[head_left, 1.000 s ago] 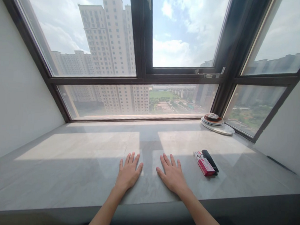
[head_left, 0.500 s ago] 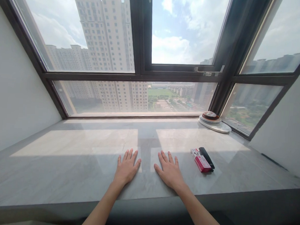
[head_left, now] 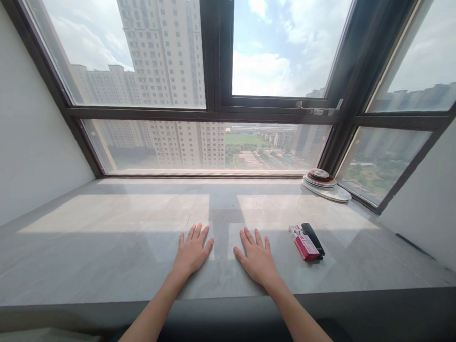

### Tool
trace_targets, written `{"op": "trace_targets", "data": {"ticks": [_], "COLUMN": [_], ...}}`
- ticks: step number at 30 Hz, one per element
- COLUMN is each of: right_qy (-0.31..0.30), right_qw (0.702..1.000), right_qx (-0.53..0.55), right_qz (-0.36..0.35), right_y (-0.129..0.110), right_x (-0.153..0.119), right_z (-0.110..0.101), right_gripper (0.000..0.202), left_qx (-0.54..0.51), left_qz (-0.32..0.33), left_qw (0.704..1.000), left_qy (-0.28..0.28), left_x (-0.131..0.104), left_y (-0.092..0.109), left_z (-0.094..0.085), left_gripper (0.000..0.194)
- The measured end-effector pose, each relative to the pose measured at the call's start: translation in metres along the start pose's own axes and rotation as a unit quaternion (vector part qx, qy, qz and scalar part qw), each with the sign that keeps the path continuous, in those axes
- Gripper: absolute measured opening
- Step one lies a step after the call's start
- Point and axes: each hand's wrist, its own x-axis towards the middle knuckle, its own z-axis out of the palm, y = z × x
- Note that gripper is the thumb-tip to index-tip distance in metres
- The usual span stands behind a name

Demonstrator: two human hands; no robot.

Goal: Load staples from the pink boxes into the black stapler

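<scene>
My left hand (head_left: pixel 193 251) lies flat on the pale marbled windowsill (head_left: pixel 96 256), palm down with its fingers spread. Beside it, a short distance to the right, my right hand (head_left: pixel 256 257) rests the same way, fingers apart and holding nothing. To the right of that hand sits a small red and white box (head_left: pixel 305 244) with print on it. A black stapler-like object (head_left: pixel 314 239) leans or lies along the box's far right side; its exact kind is hard to make out.
A stack of round plates or discs (head_left: pixel 320 179), white and brown, rests on a larger oval board (head_left: pixel 338 194) in the far right corner. Dark window frames (head_left: pixel 211 115) rise behind the sill. A white wall (head_left: pixel 419 199) bounds the right, and the sill's front edge (head_left: pixel 222 299) runs near me.
Both hands stay flat in place on the sill. The whole view has shifted very slightly; the box and stack have not been moved.
</scene>
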Motion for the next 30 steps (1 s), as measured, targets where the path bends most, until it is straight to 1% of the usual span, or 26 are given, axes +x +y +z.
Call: {"op": "trace_targets", "data": {"ticks": [4, 10, 16, 21, 24, 27, 29, 30], "right_qy": [-0.001, 0.019, 0.015, 0.026, 0.037, 0.056, 0.072, 0.083], "right_qw": [1.0, 1.0, 1.0, 1.0, 0.998, 0.987, 0.966, 0.954], "right_qx": [-0.003, -0.005, -0.008, 0.008, 0.049, 0.151, 0.246, 0.285], "right_qz": [0.0, -0.012, -0.004, -0.005, -0.008, -0.019, -0.031, -0.034], "right_y": [0.0, 0.002, 0.001, 0.002, 0.002, 0.008, 0.024, 0.038], "right_x": [0.0, 0.0, -0.004, -0.005, -0.007, -0.013, -0.017, -0.019], "right_z": [0.0, 0.005, 0.004, 0.004, 0.002, -0.007, -0.021, -0.031], "right_gripper": [0.069, 0.069, 0.068, 0.065, 0.062, 0.051, 0.045, 0.045], "left_qx": [-0.004, -0.002, 0.008, 0.015, 0.023, 0.032, 0.032, 0.03], "left_qz": [0.0, 0.0, 0.036, 0.027, 0.027, 0.029, 0.031, 0.032], "left_qw": [1.0, 1.0, 0.999, 0.999, 0.999, 0.999, 0.999, 0.999], "left_qy": [0.002, 0.01, 0.01, 0.012, 0.011, 0.013, 0.014, 0.014], "left_x": [0.002, 0.0, -0.019, -0.039, -0.048, -0.053, -0.055, -0.055], "left_y": [-0.001, 0.0, 0.011, 0.025, 0.031, 0.034, 0.035, 0.035], "left_z": [0.002, 0.002, 0.0, -0.002, -0.003, -0.005, -0.006, -0.006], "left_gripper": [0.06, 0.059, 0.065, 0.066, 0.067, 0.067, 0.066, 0.066]}}
